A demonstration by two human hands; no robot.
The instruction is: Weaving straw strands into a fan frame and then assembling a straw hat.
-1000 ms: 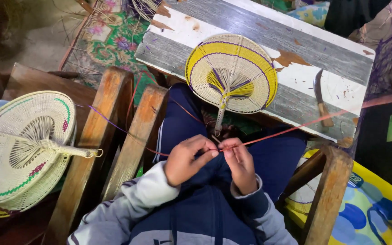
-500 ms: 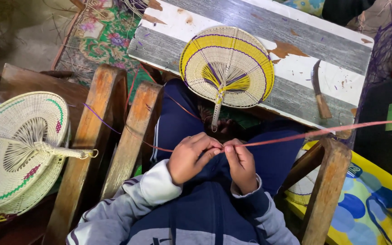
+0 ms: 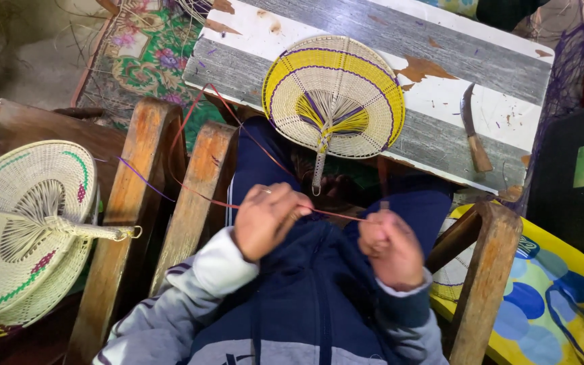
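Pinching: the left hand (image 3: 268, 220) and right hand (image 3: 388, 247) each close on a thin red strand (image 3: 336, 215), stretched between them over the lap.
Strand: glossy and narrow, looping up past the left hand toward the surface (image 3: 441, 61).
Fan: a round woven fan (image 3: 336, 94), yellow and cream with purple bands, lies on the surface, its handle overhanging the edge.
Surface: worn planks, peeling paint.
Knife: a curved knife (image 3: 473, 132) lies right of the fan.
Chair: rough wooden slats (image 3: 126, 203).
Left: cream woven fans (image 3: 25, 223), stacked.
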